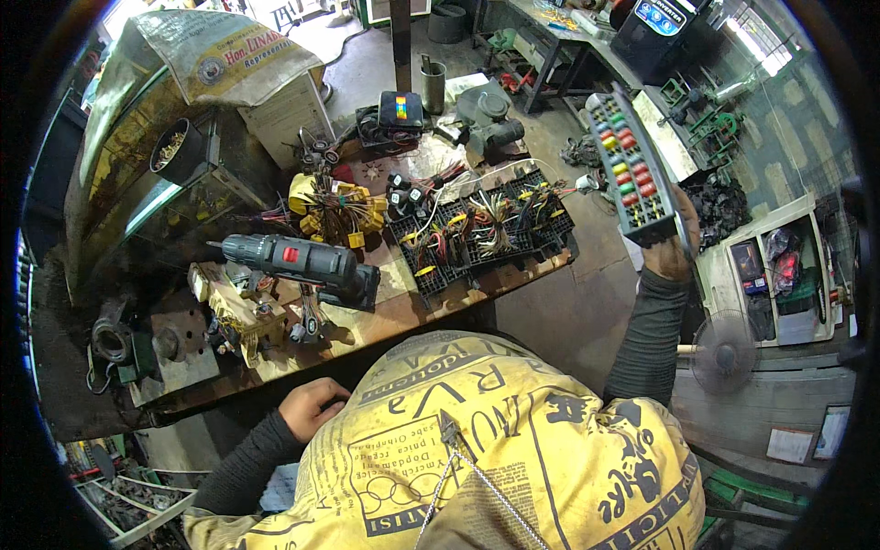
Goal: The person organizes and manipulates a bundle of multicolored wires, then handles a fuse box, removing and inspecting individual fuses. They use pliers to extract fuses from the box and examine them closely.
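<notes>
Raised at the right, my right hand [676,255] grips a dark flat case [653,218] at its lower end. Rows of small red, green, yellow and white pieces fill the case's face. My left hand [313,409] is low by the bench's near edge, beside my yellow printed shirt [412,412]. Its fingers are curled in; the palm side is hidden. Beyond that hand, a dark cordless drill [291,258] lies on the wooden bench [431,316]. Right of the drill, a black grid tray [431,286] carries bundles of coloured wires and connectors.
Yellow connectors with wires [339,209] sit behind the drill. Farther back are a black box [401,110], a metal cup [433,87] and a grey machine part [484,108]. A vise-like metal piece [114,339] stands at left. A fan [724,350] and a shelf box [775,266] are at right.
</notes>
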`<action>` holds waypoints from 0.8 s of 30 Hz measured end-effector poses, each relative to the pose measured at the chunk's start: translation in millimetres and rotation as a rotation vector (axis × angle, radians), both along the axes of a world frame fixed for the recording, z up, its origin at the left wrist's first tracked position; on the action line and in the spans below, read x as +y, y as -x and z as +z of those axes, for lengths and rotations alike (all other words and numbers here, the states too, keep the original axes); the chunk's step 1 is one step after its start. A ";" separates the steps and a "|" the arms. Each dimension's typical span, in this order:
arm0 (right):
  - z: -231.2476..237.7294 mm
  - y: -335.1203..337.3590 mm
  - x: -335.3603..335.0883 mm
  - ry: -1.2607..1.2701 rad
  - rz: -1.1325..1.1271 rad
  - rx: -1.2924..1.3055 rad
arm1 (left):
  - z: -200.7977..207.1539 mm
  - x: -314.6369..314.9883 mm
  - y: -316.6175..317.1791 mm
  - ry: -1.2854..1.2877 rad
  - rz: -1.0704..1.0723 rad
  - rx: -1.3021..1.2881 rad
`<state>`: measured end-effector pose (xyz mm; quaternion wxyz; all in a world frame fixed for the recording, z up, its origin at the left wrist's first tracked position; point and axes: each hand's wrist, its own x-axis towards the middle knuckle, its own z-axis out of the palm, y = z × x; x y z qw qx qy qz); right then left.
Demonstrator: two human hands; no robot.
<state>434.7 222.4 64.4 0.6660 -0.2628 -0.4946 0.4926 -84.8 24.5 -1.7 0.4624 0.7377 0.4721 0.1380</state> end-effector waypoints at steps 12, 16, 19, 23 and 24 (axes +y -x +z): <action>-28.2 -5.1 -3.4 -0.020 0.367 0.243 | -9.9 83.6 -82.1 -0.029 0.359 -0.387; -27.2 -4.4 -6.1 -0.033 0.401 0.238 | -5.0 95.5 -101.4 -0.213 0.141 -0.236; -39.9 -9.6 -8.8 0.031 0.381 0.295 | 2.7 103.8 -121.6 -0.296 -0.026 -0.118; -63.2 -23.6 -8.6 0.099 0.441 0.373 | 17.2 130.1 -157.5 -0.493 -0.163 -0.029; -69.0 -26.8 -7.9 0.119 0.461 0.387 | 20.4 137.7 -167.2 -0.540 -0.217 0.012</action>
